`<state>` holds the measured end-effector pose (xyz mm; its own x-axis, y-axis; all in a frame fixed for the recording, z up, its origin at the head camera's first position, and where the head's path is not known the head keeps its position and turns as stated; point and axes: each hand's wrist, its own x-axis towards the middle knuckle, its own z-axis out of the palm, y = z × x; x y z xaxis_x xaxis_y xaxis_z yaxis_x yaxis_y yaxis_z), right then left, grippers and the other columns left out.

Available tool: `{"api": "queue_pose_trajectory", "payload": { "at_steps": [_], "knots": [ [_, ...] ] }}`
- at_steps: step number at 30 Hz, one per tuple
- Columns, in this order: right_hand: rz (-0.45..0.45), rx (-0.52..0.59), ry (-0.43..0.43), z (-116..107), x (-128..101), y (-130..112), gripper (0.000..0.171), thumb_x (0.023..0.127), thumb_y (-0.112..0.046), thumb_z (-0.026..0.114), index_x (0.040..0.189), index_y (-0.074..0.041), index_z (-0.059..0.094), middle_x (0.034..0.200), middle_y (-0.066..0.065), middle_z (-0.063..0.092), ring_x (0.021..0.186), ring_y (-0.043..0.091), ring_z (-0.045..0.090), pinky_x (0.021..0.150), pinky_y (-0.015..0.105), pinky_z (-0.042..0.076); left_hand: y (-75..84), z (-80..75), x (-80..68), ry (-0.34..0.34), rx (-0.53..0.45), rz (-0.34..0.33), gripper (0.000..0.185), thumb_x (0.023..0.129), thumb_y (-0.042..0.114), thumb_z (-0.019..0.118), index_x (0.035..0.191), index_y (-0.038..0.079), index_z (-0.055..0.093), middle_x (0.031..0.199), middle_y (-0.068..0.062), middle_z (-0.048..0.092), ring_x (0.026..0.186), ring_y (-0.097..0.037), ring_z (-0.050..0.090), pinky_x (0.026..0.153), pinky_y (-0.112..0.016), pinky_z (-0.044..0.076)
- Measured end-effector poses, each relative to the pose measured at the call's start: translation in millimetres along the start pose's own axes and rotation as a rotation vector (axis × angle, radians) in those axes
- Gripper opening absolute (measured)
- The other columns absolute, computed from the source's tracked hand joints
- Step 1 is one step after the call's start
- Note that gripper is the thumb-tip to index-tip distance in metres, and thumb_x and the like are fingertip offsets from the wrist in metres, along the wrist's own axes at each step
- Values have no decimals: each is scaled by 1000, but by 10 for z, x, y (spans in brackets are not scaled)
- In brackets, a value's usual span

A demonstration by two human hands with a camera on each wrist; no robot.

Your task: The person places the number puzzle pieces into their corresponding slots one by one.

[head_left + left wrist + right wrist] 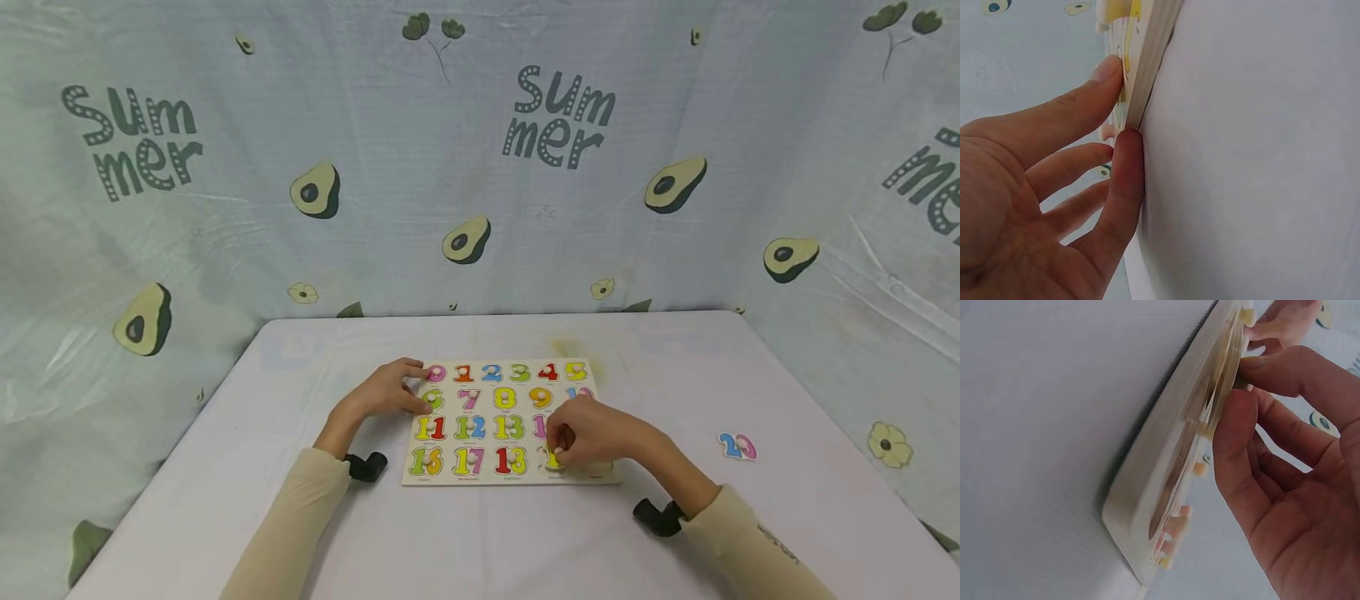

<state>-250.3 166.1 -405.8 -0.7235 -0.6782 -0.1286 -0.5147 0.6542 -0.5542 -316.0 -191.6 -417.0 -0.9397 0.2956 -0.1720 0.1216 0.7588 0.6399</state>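
A wooden number puzzle board [486, 481] lies flat on the table, with knobbed, coloured number pieces in its rows. My left hand [386, 388] rests at the board's upper left, thumb on its face and a finger against its side edge [1147, 59]. Over the bottom row, my right hand [596, 431] pinches the knob of a yellow number piece [553, 461] between thumb and index finger. That piece [1227, 378] sits slightly tilted at its recess in the right wrist view; my fingers cover most of its digits. To its right is a bare recess [1169, 487].
A blue and pink number 20 piece [737, 447] lies on the white table [480, 542], right of the board. Behind the table hangs a printed curtain [375, 267] with avocados. Black wrist mounts [366, 467] sit on both arms.
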Motion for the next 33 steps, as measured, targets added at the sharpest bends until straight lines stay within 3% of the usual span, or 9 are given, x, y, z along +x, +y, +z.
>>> {"api": "queue_pose_trajectory", "payload": {
  "at_steps": [25,33],
  "knots": [
    [-39,-10,0,73,34,-37,12,85,-5,77,82,-16,71,73,-11,62,67,2,53,64,21,50,23,3,13,0,19,-20,71,86,22,85,148,4,55,163,-18,40,113,-28,58,101,-46,49],
    [12,14,-20,83,58,-23,10,86,-7,78,83,-15,72,73,-11,63,67,4,54,64,20,49,12,12,10,7,12,-24,70,85,21,85,147,3,56,162,-18,40,109,-27,58,99,-45,49]
  ]
}}
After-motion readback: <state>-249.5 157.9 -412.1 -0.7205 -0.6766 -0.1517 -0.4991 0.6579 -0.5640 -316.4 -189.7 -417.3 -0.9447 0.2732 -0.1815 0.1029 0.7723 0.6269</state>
